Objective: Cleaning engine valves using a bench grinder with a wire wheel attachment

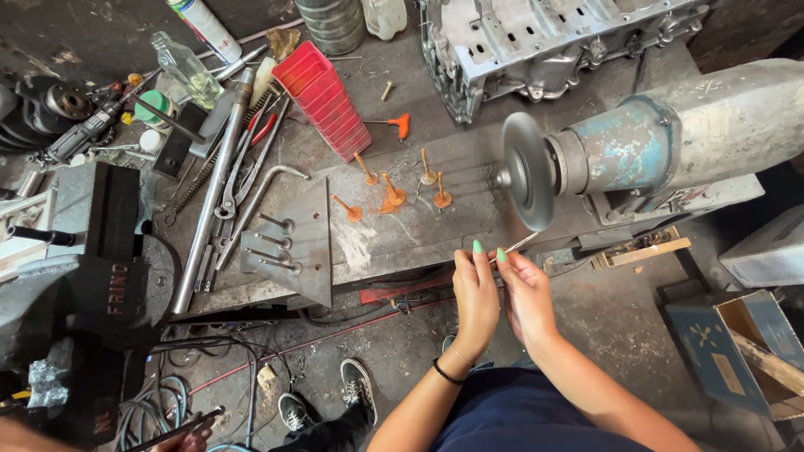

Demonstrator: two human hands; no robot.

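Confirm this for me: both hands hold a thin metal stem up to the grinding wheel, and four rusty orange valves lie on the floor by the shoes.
Wrong in one respect. The head view shows the rusty orange valves on the metal workbench, left of the grinding wheel, not on the floor. The left hand and right hand do hold the thin metal stem at the wheel.

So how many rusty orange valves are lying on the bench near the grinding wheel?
5, all on the bench left of the wheel: one at far left, one up top, one in the middle, two to the right. None seem hidden.
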